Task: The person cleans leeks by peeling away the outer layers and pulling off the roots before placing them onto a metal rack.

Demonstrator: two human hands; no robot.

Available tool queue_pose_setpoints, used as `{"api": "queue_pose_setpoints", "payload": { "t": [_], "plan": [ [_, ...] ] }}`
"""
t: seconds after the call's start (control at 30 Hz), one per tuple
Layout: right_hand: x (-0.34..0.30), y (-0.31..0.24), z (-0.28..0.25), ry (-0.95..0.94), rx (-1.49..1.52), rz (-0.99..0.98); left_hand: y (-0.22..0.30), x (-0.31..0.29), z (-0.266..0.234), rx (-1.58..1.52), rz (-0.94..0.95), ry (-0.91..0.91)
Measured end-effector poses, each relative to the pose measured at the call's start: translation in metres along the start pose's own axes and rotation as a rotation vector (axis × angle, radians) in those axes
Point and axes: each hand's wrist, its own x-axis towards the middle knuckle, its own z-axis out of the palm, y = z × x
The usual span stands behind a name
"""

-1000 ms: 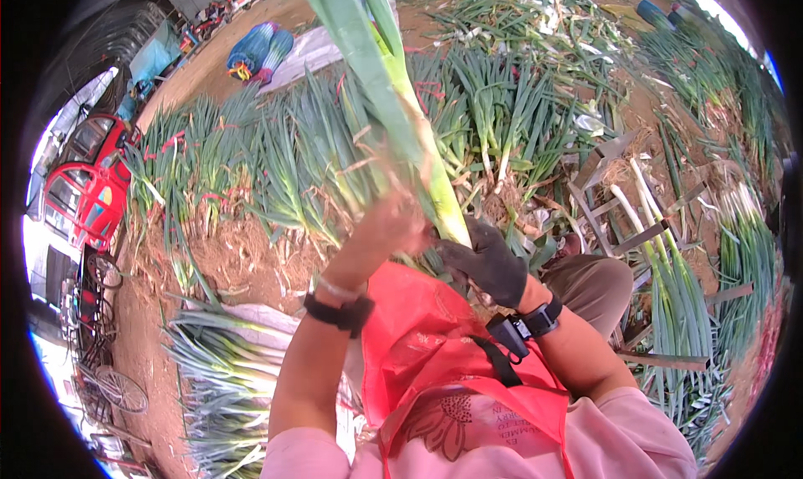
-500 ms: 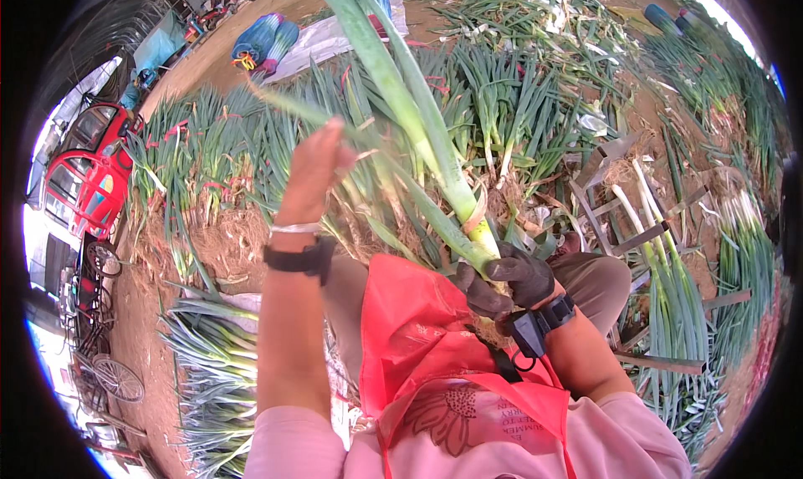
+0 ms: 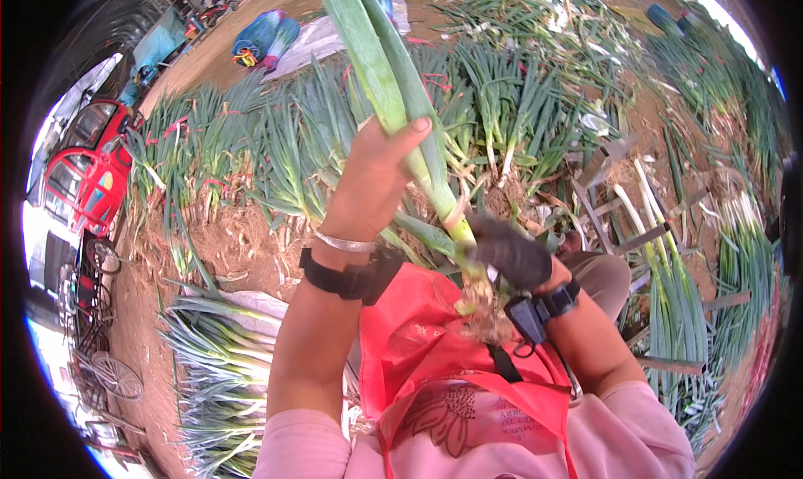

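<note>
A thick green onion [image 3: 432,178] slants across the middle of the view, its broad green leaves [image 3: 368,48] pointing up and away. My bare left hand [image 3: 381,174] is closed around its upper stalk, with the thumb laid across the front. My right hand [image 3: 512,255], in a dark glove, is at the pale lower stalk; its fingers are smeared by motion, so their grip is unclear. A loosened leaf [image 3: 425,232] hangs beside the stalk on the left. Below the right hand, the shaggy root end [image 3: 481,303] shows over my red apron [image 3: 401,312].
Bundled green onions [image 3: 284,145] stand in a row ahead. More lie in a pile [image 3: 222,370] at lower left. On the right, a metal frame [image 3: 598,216] stands beside several peeled green onions [image 3: 669,287]. A red vehicle [image 3: 92,170] is at far left.
My left hand has come down and right from the peeled-back leaf and now holds the upper stalk. The right hand has shifted slightly up, uncovering the root end.
</note>
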Motion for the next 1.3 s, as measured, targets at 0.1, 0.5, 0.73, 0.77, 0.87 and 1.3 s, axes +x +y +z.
{"api": "queue_pose_setpoints", "payload": {
  "t": [0.1, 0.5, 0.73, 0.77, 0.87, 1.3],
  "plan": [
    [0.022, -0.021, -0.008, 0.209, -0.253, -0.065, -0.010, -0.009, 0.008, 0.140, -0.066, 0.005],
    [0.031, -0.009, 0.000, 0.334, -0.123, -0.009, -0.043, -0.021, 0.006, 0.530, 0.033, 0.136],
    [0.026, -0.016, -0.002, 0.382, -0.699, 0.235, -0.052, -0.018, -0.003, 0.796, 0.015, 0.345],
    [0.021, -0.010, -0.002, 0.419, -0.605, 0.195, -0.051, -0.018, 0.000, 0.798, 0.009, 0.343],
    [0.016, 0.008, 0.002, 0.539, -0.482, 0.031, -0.054, -0.021, 0.003, 0.790, 0.047, 0.290],
    [-0.112, 0.040, -0.047, 0.364, -1.433, 0.536, -0.009, -0.013, -0.062, 0.355, -0.005, 0.354]
  ]
}}
